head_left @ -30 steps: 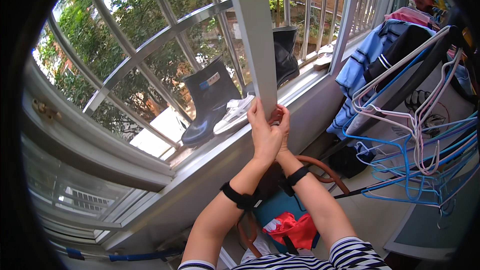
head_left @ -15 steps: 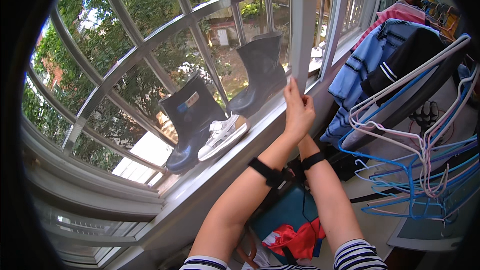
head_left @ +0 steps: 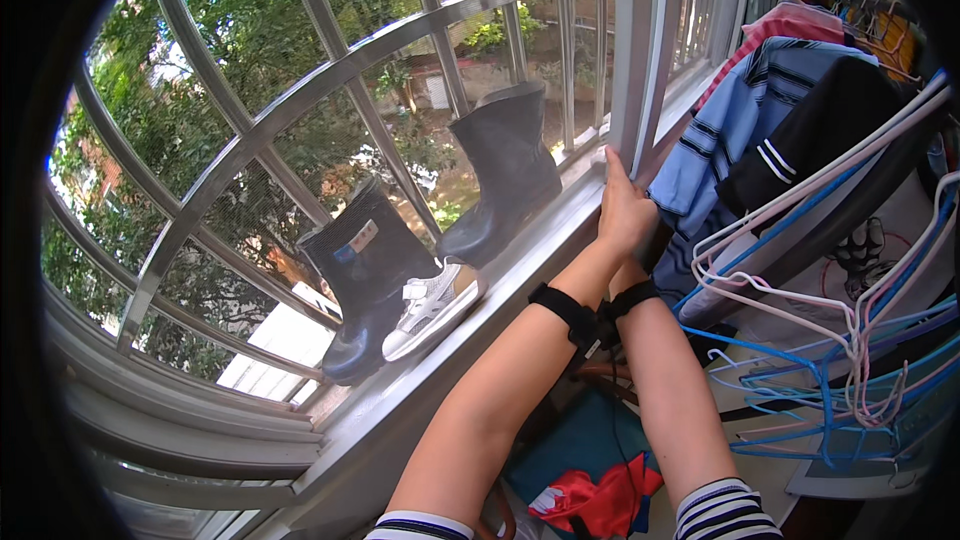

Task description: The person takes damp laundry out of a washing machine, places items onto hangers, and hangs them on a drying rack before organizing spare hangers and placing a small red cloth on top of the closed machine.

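My left hand (head_left: 628,218) is at the lower part of a grey window sash frame (head_left: 632,60), thumb stretched up against its edge and the fingers bent around it. Just below and behind it, my right hand (head_left: 626,268) is almost wholly hidden by the left; its fingers do not show. Black bands circle both wrists. Left of the hands, two dark rubber boots, one nearer (head_left: 365,275) and one farther (head_left: 503,165), stand on the window sill (head_left: 500,325). A white and grey shoe (head_left: 435,310) leans tilted against the nearer boot.
Curved metal bars (head_left: 350,75) run outside the window, with trees beyond. To the right hang a blue striped garment (head_left: 715,130), a black garment (head_left: 800,140) and several plastic hangers (head_left: 850,330). Below my arms lies a red cloth (head_left: 600,500) on a teal surface (head_left: 560,440).
The sash frame has slid right, away from the farther boot, widening the gap between them. Both hands have moved along with it. The view has shifted slightly.
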{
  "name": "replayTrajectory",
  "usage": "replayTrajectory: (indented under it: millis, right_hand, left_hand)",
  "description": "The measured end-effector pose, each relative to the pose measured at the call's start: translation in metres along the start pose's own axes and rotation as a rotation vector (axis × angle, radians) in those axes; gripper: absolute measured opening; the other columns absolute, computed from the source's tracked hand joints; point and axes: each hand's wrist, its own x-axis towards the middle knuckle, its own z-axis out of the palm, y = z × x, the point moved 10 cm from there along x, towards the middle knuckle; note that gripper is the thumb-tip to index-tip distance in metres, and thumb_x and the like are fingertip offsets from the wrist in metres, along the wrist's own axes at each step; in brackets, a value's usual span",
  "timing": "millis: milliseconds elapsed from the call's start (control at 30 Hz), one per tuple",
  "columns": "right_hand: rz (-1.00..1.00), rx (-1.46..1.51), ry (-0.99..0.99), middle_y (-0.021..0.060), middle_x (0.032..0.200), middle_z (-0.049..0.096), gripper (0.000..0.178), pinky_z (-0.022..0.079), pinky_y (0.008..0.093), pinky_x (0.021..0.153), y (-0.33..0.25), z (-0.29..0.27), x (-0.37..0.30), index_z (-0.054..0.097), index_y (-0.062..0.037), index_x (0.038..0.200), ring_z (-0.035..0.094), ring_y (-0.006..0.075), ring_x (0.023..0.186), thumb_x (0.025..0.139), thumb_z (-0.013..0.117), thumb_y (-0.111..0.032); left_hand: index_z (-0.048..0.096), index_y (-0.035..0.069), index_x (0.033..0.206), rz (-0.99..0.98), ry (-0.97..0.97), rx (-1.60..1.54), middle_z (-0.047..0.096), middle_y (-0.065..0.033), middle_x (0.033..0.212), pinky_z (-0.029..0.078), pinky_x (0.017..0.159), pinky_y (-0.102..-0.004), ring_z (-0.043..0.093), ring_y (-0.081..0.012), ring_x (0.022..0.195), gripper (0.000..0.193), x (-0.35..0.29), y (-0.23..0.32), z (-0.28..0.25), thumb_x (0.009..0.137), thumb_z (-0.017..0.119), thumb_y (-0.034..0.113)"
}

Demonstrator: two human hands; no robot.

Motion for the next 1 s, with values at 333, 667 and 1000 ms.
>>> replayTrajectory:
  millis: [333,667,1000]
  right_hand:
    - [0.002,-0.091,0.003,0.0043,0.082,0.061,0.025,0.047,0.0246,0.064,0.016,0.022,0.043,0.057,0.0007,0.094,0.058,0.0117,0.071,0.076,0.067,-0.014]
    - [0.131,0.169,0.05,0.0065,0.088,0.063,0.017,0.049,0.0249,0.065,0.036,0.002,-0.008,0.06,0.001,0.094,0.06,0.0131,0.075,0.081,0.061,-0.008]
    - [0.238,0.128,-0.321,0.0093,0.1,0.058,0.028,0.052,0.0258,0.057,-0.014,-0.012,-0.105,0.056,0.0008,0.105,0.059,0.0135,0.073,0.079,0.061,-0.006]
  left_hand:
    - [0.01,-0.006,0.138,-0.148,-0.276,-0.038,0.027,-0.0262,0.14,0.044,0.079,-0.0256,0.052,-0.0243,0.106,0.08,0.005,0.004,0.026,0.066,0.045,-0.01]
    - [0.026,0.002,0.137,0.114,-0.134,-0.126,0.034,-0.0174,0.138,0.034,0.096,-0.0277,0.032,-0.0252,0.13,0.073,-0.032,0.01,-0.022,0.067,0.036,-0.015]
    - [0.035,-0.001,0.129,-0.031,0.024,-0.043,0.051,-0.0139,0.116,0.047,0.08,-0.0275,0.055,-0.0206,0.101,0.058,-0.161,0.019,-0.121,0.074,0.046,-0.01]
